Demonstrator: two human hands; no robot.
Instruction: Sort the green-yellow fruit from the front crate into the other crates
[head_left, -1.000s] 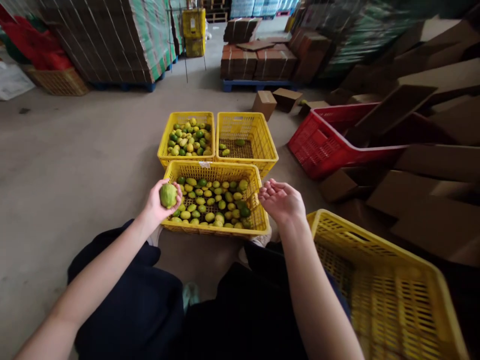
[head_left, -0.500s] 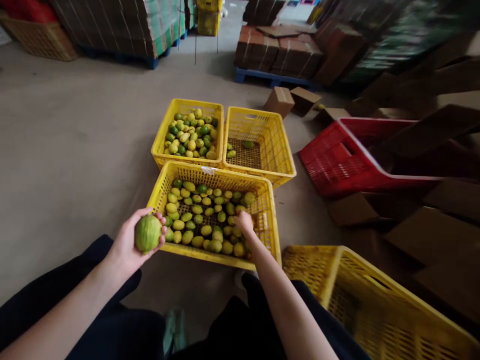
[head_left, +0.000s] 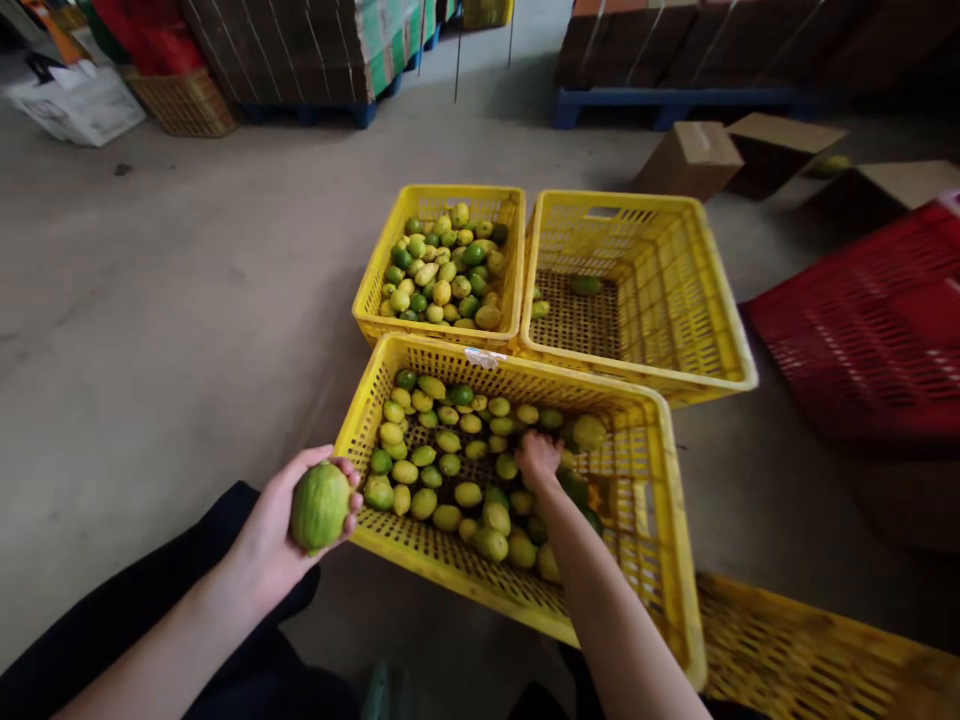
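My left hand (head_left: pixel 281 525) is wrapped around a big green lemon (head_left: pixel 320 507), held up just outside the near left corner of the front yellow crate (head_left: pixel 679 560). Loose green and yellow lemons (head_left: pixel 468 494) cover much of that crate's floor. Down among them, in the right half, is my right hand (head_left: pixel 540 458), with its back toward me and its fingers curled downward. Whatever those fingertips grip is hidden. A larger yellow-green lemon (head_left: pixel 589 432) lies just right of that hand.
Behind stand a yellow crate (head_left: pixel 363 290) heaped with lemons and another (head_left: pixel 720 300) with a few in its left side. A red crate (head_left: pixel 877 310) is at right, another yellow crate (head_left: pixel 825 640) at lower right. Cardboard boxes (head_left: pixel 694 160) and a blue pallet (head_left: pixel 622 105) lie beyond.
The view has turned and come closer, so the crates look larger. My left hand still holds the green lemon. My right hand has shifted slightly left among the lemons in the front crate.
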